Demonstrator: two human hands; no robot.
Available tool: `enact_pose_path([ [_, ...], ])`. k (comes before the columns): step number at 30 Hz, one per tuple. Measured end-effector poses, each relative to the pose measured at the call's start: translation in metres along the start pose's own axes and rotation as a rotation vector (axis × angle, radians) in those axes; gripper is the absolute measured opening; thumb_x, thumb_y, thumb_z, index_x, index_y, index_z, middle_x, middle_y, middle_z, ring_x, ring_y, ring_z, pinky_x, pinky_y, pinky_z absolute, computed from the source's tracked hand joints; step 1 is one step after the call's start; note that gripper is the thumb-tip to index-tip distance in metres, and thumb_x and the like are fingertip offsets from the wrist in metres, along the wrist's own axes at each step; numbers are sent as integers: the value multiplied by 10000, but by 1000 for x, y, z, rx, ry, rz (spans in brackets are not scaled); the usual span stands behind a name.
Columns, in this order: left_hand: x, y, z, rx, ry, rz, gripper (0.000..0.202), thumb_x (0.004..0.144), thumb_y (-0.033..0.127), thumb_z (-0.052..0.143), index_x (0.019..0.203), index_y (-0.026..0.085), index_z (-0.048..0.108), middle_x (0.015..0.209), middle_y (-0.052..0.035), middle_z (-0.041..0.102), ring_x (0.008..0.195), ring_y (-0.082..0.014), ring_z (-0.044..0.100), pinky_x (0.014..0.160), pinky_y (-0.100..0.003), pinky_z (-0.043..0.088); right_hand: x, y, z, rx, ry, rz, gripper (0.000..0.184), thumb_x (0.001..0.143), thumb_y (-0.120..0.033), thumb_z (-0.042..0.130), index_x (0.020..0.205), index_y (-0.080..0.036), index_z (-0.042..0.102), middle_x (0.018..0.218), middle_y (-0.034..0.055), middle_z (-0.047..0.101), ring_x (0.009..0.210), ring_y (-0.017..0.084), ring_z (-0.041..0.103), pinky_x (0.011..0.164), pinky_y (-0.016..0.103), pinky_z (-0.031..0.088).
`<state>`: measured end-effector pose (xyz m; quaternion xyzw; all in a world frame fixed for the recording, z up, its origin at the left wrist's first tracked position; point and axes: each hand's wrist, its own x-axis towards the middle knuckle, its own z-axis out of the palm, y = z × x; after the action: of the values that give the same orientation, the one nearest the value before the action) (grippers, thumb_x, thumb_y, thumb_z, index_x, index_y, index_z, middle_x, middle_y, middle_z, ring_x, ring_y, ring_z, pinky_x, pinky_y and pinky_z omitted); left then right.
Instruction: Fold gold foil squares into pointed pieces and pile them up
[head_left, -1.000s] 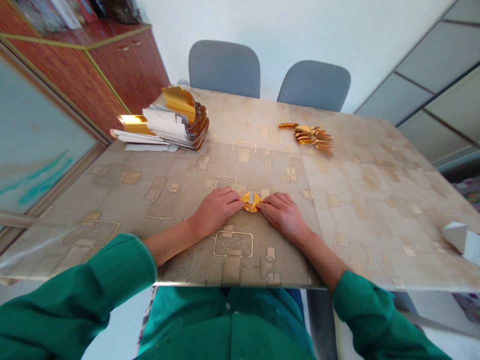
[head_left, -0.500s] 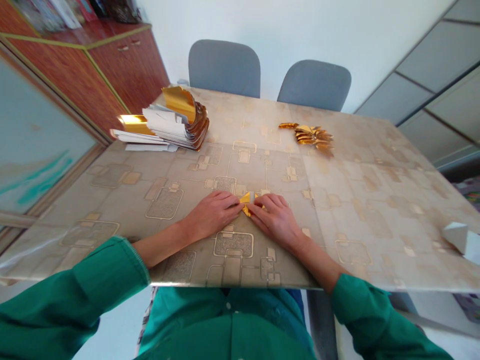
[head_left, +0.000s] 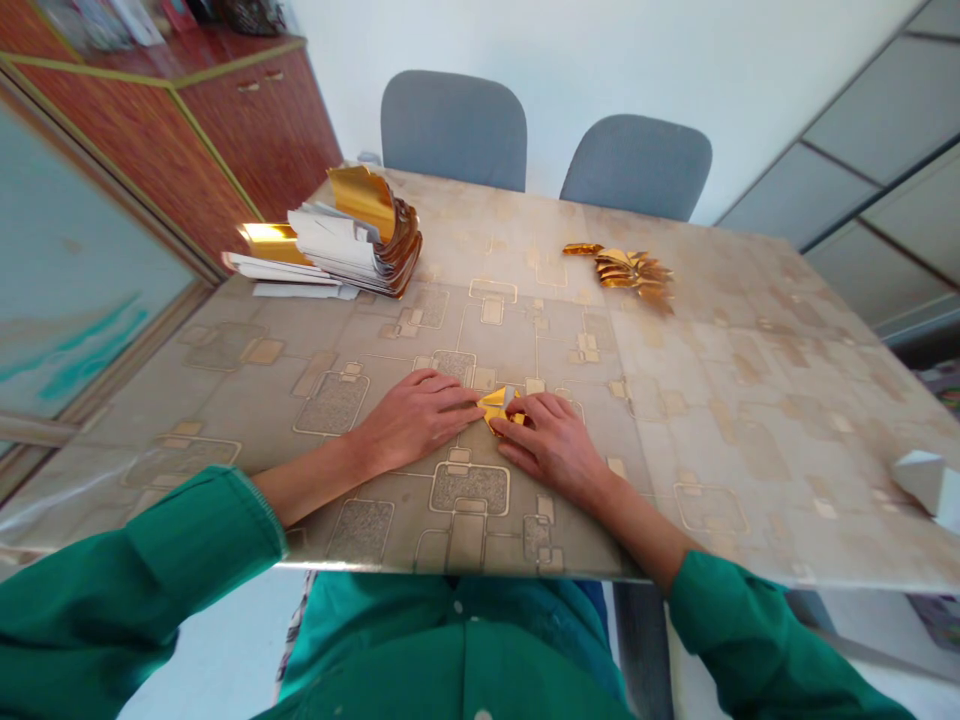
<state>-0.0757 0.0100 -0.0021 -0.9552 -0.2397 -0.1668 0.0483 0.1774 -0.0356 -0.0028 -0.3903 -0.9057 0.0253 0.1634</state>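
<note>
While pinning a gold paper piece (head_left: 501,408) to the table (head_left: 750,420) under the flat left hand (head_left: 416,420) and pinching it in the right hand (head_left: 551,445), seems mid-fold (creased, shape unfinished), with few folded pieces (head_left: 626,268) beyond the right hand and a thick sheet stack (head_left: 352,240) beyond the left.

Green long-sleeved shirt (head_left: 450,650), bottom centre of frame. Front placket with small matching buttons (head_left: 452,607). Left sleeve (head_left: 127,590) fills lower left, cuff sits high on forearm, fine creases at edge. Right sleeve (head_left: 750,640) lower right, same green, cuff equally high. Forearms bare from cuffs to left hand (head_left: 416,420) and right hand (head_left: 551,445), mid-frame. Hands bare.
</note>
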Motion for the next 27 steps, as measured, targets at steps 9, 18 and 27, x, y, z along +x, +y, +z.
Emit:
enact_pose_path([
  [9, -7, 1, 4, -130, -6, -159, 294, 1027, 339, 456, 1239, 300, 656, 1279, -2, 660, 1142, -217, 556, 1016, -436, 374, 1, 0, -2, 56, 6, 23, 286, 988, -385, 504, 1171, -257, 683, 1134, 79, 633, 1047, 219, 527, 932, 385, 402],
  [18, 7, -1, -2, -114, 35, 97, 264, 1005, 207, 490, 1225, 223, 635, 1160, -61, 683, 1062, -193, 575, 947, -370, 465, 3, 6, 3, 61, 39, 20, 264, 995, -350, 505, 1164, -288, 699, 1096, 60, 654, 1019, 198, 536, 919, 367, 418],
  [27, 21, -7, 5, 18, 26, 197, 206, 987, 130, 469, 1062, 146, 660, 967, -67, 692, 883, -178, 621, 764, -290, 511, 0, 18, -3, 333, 132, 23, 239, 988, -267, 521, 1185, -222, 649, 1080, 71, 706, 992, 180, 613, 894, 361, 502],
])
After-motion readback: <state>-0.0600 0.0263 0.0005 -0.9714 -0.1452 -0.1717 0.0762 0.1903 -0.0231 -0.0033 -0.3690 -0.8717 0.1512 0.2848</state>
